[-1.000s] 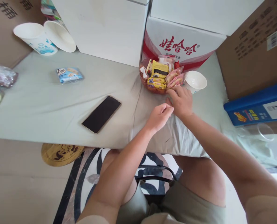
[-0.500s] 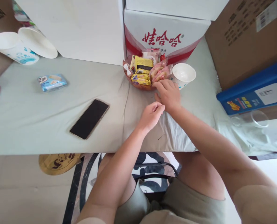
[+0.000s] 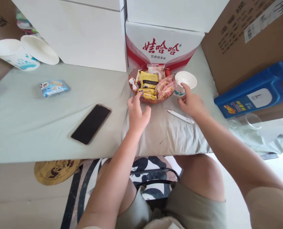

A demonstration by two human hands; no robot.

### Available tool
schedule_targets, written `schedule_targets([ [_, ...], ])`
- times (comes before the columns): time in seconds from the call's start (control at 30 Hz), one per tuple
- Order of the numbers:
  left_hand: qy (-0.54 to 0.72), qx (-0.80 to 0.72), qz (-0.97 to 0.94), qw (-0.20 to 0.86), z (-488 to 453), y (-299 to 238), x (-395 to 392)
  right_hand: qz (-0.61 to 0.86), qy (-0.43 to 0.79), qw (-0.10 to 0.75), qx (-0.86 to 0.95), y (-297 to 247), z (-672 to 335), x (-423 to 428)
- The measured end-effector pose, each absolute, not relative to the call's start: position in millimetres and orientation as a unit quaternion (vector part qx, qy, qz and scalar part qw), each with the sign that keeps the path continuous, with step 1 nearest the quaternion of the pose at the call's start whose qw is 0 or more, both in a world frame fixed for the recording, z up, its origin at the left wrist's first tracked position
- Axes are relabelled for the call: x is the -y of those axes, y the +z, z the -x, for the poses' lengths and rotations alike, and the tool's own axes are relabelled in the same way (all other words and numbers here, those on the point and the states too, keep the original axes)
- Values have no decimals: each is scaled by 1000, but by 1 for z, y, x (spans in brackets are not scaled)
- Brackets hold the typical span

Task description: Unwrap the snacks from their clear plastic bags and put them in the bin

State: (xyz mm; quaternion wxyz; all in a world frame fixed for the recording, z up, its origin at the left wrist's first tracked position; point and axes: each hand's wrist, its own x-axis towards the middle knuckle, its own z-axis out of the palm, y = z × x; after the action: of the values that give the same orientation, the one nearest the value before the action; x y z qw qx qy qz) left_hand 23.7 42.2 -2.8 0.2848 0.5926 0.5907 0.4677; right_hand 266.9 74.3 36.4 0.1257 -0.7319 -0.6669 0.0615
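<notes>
A reddish-brown bowl (image 3: 153, 100) holds several wrapped snacks (image 3: 149, 79) in yellow and pink packets. My left hand (image 3: 138, 116) is at the bowl's front left, fingers spread, with the index fingertip by a yellow packet; I cannot tell whether it touches. My right hand (image 3: 192, 103) is slightly blurred, thumb and index finger apart, beside a white paper cup (image 3: 179, 92) to the right of the bowl. Contact with the cup is unclear. On the cloth between my hands lies a slim white knife-like tool (image 3: 179, 116).
A black phone (image 3: 91, 124) and a blue snack packet (image 3: 53, 88) lie to the left. Two paper cups (image 3: 27, 60) rest far left. White boxes (image 3: 165, 47) stand behind the bowl. A blue container (image 3: 251, 95) and a clear plastic cup (image 3: 247, 122) are on the right.
My hands have moved apart: the left went left to the bowl's front, the right went right toward the cup. The white tool now shows on the cloth.
</notes>
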Motion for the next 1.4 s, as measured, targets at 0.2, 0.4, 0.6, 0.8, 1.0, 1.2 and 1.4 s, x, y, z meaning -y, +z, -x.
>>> schedule_targets([
  [0.2, 434, -605, -600, 292, -27, -5, -43, 800, 6, 70, 595, 39, -297, -105],
  [0.4, 430, -594, -610, 300, -24, -7, -46, 825, 20, 79, 559, 51, -337, -144],
  [0.6, 446, -598, -599, 290, -27, -8, -50, 760, 49, 107, 640, 32, -320, -110],
  [0.8, 456, -579, -600, 313, -24, -6, -50, 540, 74, 149, 825, -14, -303, 1],
  [1.0, 465, -566, -609, 305, -12, 1, -52, 490, 108, 139, 854, -13, -269, 19],
  [1.2, 499, -599, -529, 336, 2, -1, -66, 459, 54, 212, 861, 7, -217, -16],
  [1.4, 498, -542, -563, 376, 6, -11, -78, 489, -26, 198, 849, 10, -183, -42],
])
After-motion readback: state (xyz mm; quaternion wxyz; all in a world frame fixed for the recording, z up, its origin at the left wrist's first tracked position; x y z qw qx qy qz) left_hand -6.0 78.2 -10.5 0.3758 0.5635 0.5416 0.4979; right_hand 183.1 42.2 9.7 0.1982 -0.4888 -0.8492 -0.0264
